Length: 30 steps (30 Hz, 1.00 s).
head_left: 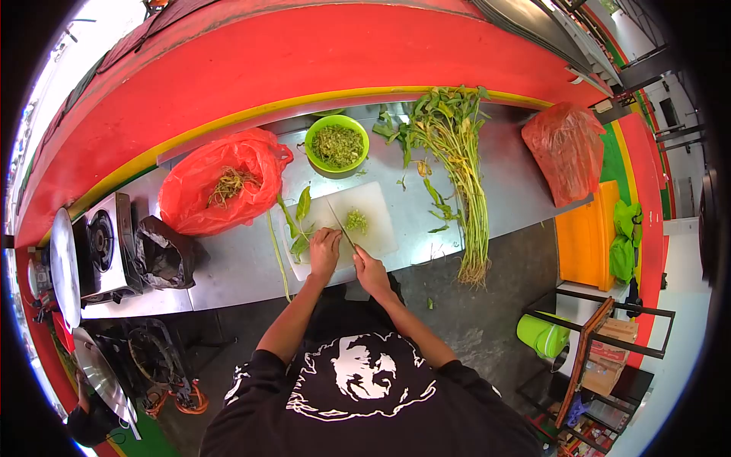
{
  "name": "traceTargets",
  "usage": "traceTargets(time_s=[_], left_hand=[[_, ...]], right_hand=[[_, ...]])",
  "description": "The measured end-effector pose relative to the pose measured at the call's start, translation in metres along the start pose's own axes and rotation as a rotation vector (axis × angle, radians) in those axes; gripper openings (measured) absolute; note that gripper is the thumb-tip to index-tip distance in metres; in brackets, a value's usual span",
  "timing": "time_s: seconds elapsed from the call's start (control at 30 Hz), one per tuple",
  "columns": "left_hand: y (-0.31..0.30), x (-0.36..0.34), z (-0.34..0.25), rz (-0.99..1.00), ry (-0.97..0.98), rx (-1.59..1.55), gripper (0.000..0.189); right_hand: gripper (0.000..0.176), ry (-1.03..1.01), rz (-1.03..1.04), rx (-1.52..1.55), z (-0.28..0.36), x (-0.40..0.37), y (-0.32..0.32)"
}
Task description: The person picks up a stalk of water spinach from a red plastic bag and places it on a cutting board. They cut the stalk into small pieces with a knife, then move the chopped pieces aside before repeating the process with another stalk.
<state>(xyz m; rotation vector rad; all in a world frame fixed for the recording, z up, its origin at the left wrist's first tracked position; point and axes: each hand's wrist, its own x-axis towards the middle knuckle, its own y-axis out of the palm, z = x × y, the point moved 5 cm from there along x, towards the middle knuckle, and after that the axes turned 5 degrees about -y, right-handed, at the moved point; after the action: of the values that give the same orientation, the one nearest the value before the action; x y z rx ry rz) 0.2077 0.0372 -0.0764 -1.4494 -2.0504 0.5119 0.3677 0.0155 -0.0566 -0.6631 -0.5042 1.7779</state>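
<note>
My right hand (371, 272) grips a kitchen knife (343, 228), its blade slanting up and left across the white cutting board (384, 209). Close beside the blade, my left hand (325, 251) is closed over leafy green stalks (301, 221), whose leaves and long stems stick out to its left. Just right of the blade lies a small heap of chopped green stems (356, 222). Behind the board stands a lime-green bowl (311, 149) of chopped greens. To its right rests a large bundle of long-stemmed greens (466, 171), roots hanging over the counter's front edge.
An open red plastic bag (183, 199) with root trimmings sits left of the board, near a black bag (161, 255) and a gas stove (103, 240). Another red bag (563, 152) lies at the counter's right end. A red wall (343, 57) runs behind the metal counter (228, 266).
</note>
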Motion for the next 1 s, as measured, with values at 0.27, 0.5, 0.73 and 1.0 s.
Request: traceTargets(time_s=[0.27,0.5,0.73,1.0], left_hand=[[0.001,-0.003,-0.002,0.006,0.080,0.092,0.012],[0.008,0.002,-0.008,-0.002,0.031,0.143,0.016],[0.004,0.012,-0.026,-0.009,0.014,0.045,0.022],[-0.083,0.019,0.005,-0.069,-0.004,0.073,0.031]], right_hand=[[0.036,-0.021,-0.017,-0.133,-0.003,0.010,0.012],[0.037,0.083,-0.091,-0.086,-0.009,0.016,-0.007],[0.038,0.088,-0.033,0.314,-0.022,0.004,-0.025],[0.043,0.119,0.093,0.527,-0.028,-0.057,-0.041]])
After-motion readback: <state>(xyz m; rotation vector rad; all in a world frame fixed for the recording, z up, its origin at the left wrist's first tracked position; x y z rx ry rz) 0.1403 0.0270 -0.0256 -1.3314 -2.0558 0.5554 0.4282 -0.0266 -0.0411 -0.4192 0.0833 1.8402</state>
